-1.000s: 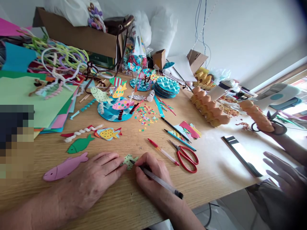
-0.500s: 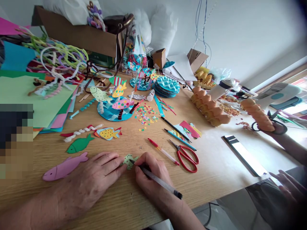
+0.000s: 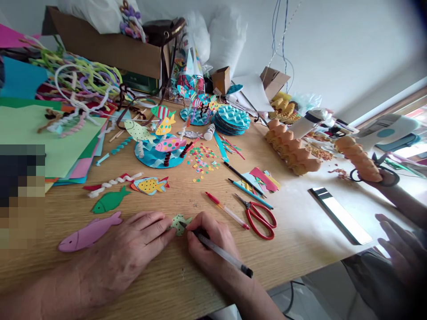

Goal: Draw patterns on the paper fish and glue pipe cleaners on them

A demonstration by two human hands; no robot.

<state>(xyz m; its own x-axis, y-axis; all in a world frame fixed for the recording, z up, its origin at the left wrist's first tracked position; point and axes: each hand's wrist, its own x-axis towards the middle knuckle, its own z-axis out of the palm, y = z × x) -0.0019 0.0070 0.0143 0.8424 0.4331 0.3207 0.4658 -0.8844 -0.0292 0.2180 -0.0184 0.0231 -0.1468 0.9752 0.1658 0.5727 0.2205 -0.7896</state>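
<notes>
My right hand [image 3: 210, 242] grips a black-capped gel pen [image 3: 225, 253], its tip on a small pale-green paper fish [image 3: 178, 224] marked with dark dots. Flat on the table lies my left hand [image 3: 133, 242], fingers stretched out, the fingertips at the fish's left edge. Part of the fish is hidden by my fingers. Beside the left hand are a purple paper fish [image 3: 88, 233] and a green paper fish [image 3: 110, 200]. Stacked paper fish [image 3: 150, 184], the top one yellow-spotted, lie just beyond. Right of my right hand are a red pen [image 3: 227, 211] and red-handled scissors [image 3: 260, 218].
A blue wave-covered disc [image 3: 160, 158] carries several upright paper fish. Paper dots [image 3: 203, 158] are scattered beside it, with stacked blue discs [image 3: 231, 120] behind. At right, another person's hand [image 3: 398, 240] is near a phone [image 3: 340, 215]; their other hand holds orange egg carton [image 3: 356, 158] and scissors.
The other person's hand at right has lifted off the phone and moved slightly right. My hands, pen and small fish look almost unchanged.
</notes>
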